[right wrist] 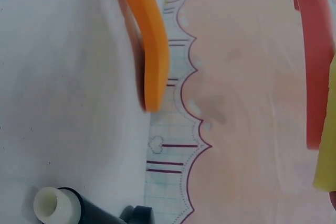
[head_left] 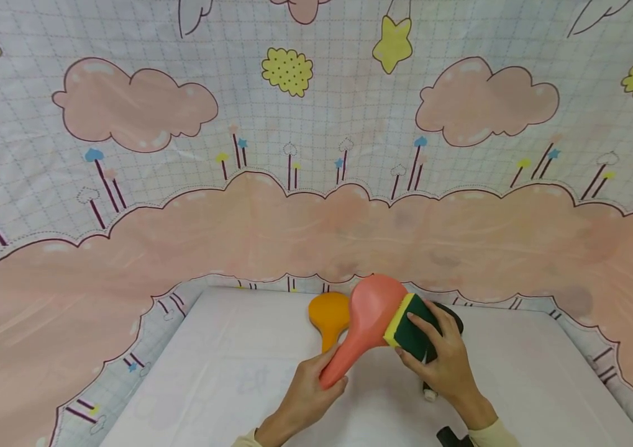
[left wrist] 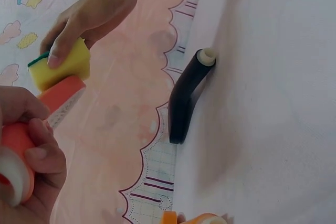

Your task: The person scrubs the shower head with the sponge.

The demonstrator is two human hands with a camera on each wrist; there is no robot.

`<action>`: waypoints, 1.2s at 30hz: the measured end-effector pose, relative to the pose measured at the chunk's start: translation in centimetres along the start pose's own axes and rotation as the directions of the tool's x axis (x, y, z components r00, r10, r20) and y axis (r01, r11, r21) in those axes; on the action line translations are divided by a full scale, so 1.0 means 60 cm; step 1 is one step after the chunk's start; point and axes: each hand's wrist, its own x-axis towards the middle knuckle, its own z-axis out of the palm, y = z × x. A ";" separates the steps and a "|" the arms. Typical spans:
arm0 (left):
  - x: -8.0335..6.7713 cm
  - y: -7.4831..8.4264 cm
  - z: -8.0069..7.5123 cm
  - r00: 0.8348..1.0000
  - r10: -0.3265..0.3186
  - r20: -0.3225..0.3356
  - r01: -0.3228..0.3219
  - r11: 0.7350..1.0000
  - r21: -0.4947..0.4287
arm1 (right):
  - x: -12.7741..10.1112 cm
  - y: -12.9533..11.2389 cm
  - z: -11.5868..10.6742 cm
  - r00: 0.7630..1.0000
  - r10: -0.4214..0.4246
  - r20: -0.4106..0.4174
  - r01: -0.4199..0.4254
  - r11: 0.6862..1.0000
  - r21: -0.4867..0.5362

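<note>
My left hand [head_left: 310, 385] grips the handle of a coral-red handheld shower head [head_left: 374, 304], raised with its rounded back toward the head camera. In the left wrist view, the shower head's dotted white face [left wrist: 68, 107] shows edge-on. A yellow-and-green sponge [head_left: 417, 326] is in my right hand [head_left: 450, 360], pinched between thumb and fingers. Its yellow side lies against the shower head's right rim; the green side faces my fingers. In the right wrist view, only a strip of the sponge [right wrist: 326, 135] shows, beside the coral shower head [right wrist: 317, 66].
On the white table [head_left: 227, 366] an orange shower head [head_left: 327, 310] lies behind the coral one. A black shower head [head_left: 455, 316] is partly hidden by my right hand, its pale handle end [head_left: 430, 393] showing. Cloud-patterned cloth [head_left: 316, 242] rises behind. A black piece [head_left: 449, 436] sits by my right wrist.
</note>
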 end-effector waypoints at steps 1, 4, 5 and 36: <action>-0.001 -0.001 -0.001 1.000 0.007 0.003 -0.007 1.000 -0.001 | 0.000 0.002 -0.001 1.000 0.002 -0.010 -0.002 1.000 -0.005; -0.005 -0.003 -0.003 1.000 0.025 0.003 -0.025 1.000 0.005 | 0.001 0.003 -0.004 0.999 0.013 -0.029 -0.014 1.000 -0.024; -0.006 -0.003 -0.003 1.000 0.029 0.002 -0.029 1.000 0.005 | 0.001 0.002 -0.004 0.999 0.015 -0.034 -0.016 1.000 -0.026; 0.000 0.013 0.001 0.997 0.075 -0.024 -0.076 0.997 -0.007 | 0.001 -0.016 -0.014 0.997 -0.013 -0.077 0.026 0.985 0.172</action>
